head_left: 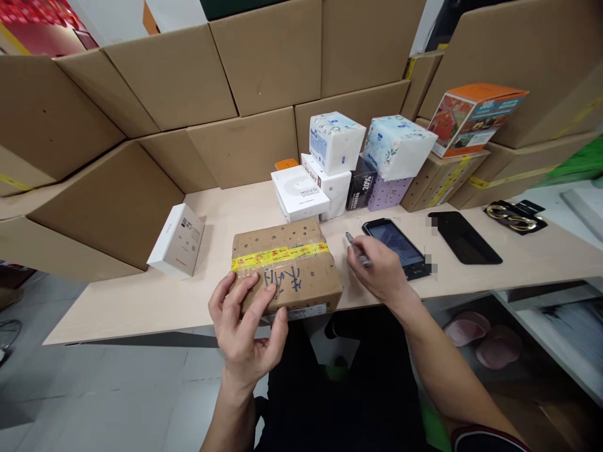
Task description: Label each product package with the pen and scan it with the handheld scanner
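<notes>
A small brown cardboard box (pixel 301 292) lies on the table before me, sealed across the top with printed yellow tape and marked with blue handwriting. My left hand (pixel 252 320) grips its near left part, fingers spread over the top and thumb at the near edge. Just right of the box, my right hand (pixel 379 267) is closed around a grey marker pen (pixel 358 250) whose end points up and left, apart from the cardboard. A black handheld device with a screen (pixel 394 242) lies right behind that hand, partly covered by it.
A white box (pixel 181 242) stands at the left. Behind are a power bank box (pixel 299 188), tissue packs (pixel 336 141) and an orange box (pixel 475 119). A black phone-like slab (pixel 464 237) and gold-coloured links (pixel 513 218) lie at right. Large cartons (pixel 245 147) wall the back.
</notes>
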### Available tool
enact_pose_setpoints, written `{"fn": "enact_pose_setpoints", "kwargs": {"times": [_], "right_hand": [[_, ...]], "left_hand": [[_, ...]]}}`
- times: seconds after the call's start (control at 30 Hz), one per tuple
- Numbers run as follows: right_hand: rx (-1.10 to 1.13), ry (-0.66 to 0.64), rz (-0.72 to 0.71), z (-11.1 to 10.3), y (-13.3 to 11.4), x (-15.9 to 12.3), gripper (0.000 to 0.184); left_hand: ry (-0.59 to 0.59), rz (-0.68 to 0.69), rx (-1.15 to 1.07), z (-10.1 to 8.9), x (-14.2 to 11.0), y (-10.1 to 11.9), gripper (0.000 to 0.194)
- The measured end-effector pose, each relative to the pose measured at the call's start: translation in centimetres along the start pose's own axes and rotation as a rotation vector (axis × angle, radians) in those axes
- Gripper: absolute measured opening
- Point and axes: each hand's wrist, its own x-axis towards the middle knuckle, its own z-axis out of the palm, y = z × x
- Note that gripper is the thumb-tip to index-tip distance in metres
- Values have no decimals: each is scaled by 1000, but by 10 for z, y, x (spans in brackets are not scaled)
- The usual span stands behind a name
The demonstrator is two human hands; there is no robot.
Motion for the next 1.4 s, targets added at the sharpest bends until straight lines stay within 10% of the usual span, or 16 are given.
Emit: {"fn": "enact_pose_setpoints", "kwargs": {"times": [0.17,0.37,0.63,1.4], "right_hand": [[679,433,290,-24,-26,22,13],[1148,90,301,-46,-57,65,22],[1037,-150,234,-34,-83,91,18],[631,-217,125,-21,-81,101,30]], "left_hand": [[-30,45,41,-5,4,12,52],[-177,20,138,-9,16,17,57],[-273,36,218,-10,23,16,63],[-312,46,94,-8,27,9,59]]}}
